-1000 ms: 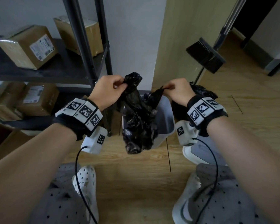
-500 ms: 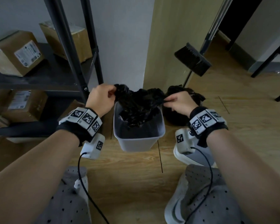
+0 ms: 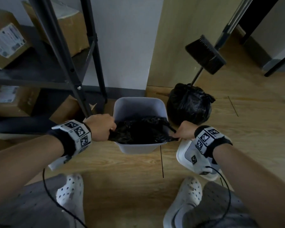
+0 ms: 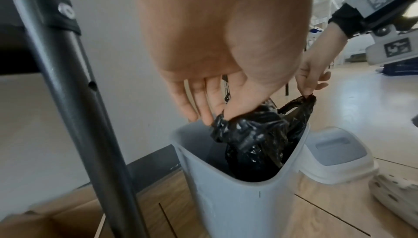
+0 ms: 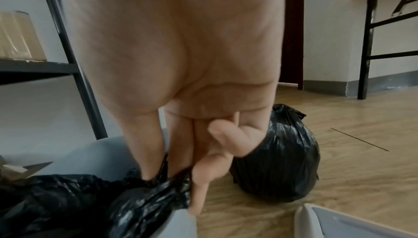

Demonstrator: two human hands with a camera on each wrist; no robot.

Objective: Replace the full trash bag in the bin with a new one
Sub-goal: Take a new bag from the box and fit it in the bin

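A: OK, status on the bin?

B: One pale grey bin (image 3: 139, 104) on the wood floor, just in front of the wall. One new black bag (image 3: 138, 130) hangs inside it, mouth stretched across the near half of the opening. Far half of the bin interior shows bare.

A: Hands?

B: Two, both on the bag. Left hand (image 3: 101, 127) at the bin's left rim, pinching a bunched edge of the bag between thumb and fingertips; the left wrist view shows the other fingers (image 4: 194, 98) extended downward, fairly straight. Right hand (image 3: 185, 130) at the right rim, pinching the opposite edge. In the right wrist view the film is gathered between thumb and fingers, one finger (image 5: 222, 139) curled back, another pointing down past the rim.

A: Full bag?

B: One tied black bag (image 3: 188, 105), standing on the floor just right of the bin, well clear of both hands. Top is knotted.

A: Lid?

B: One white-and-grey bin lid (image 4: 334, 154), lying on the floor to the right of the bin, under the right wrist.

A: Anything else counted?

B: One dark metal shelf rack (image 3: 59, 51) left of the bin, four cardboard boxes visible on its shelves. One black broom (image 3: 205, 54) leaning by the wall behind the full bag. Two white perforated clogs (image 3: 71, 191) at the bottom of the head view.
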